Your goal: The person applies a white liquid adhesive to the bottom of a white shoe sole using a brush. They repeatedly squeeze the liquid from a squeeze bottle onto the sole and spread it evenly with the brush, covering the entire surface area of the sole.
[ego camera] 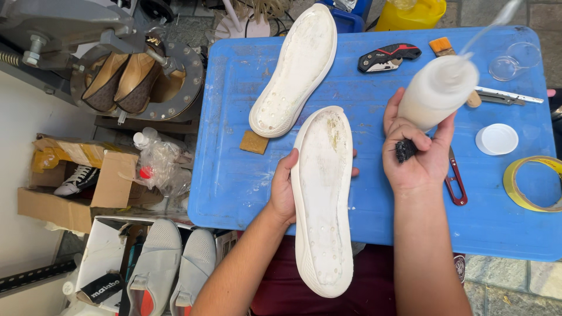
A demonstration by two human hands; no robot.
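Observation:
My left hand grips the left edge of a white shoe sole, held bottom-up over the near edge of the blue table. In my right hand I hold a white squeeze bottle with a long thin nozzle pointing up and right, plus a small black rough pad pinched under the fingers. A second white sole lies bottom-up on the table, further back and to the left. The bottle hangs above the table, to the right of the held sole.
On the table lie a utility knife, a brush, red snips, a white lid, a clear cup, yellow tape and a tan block. Grey shoes and boxes stand left.

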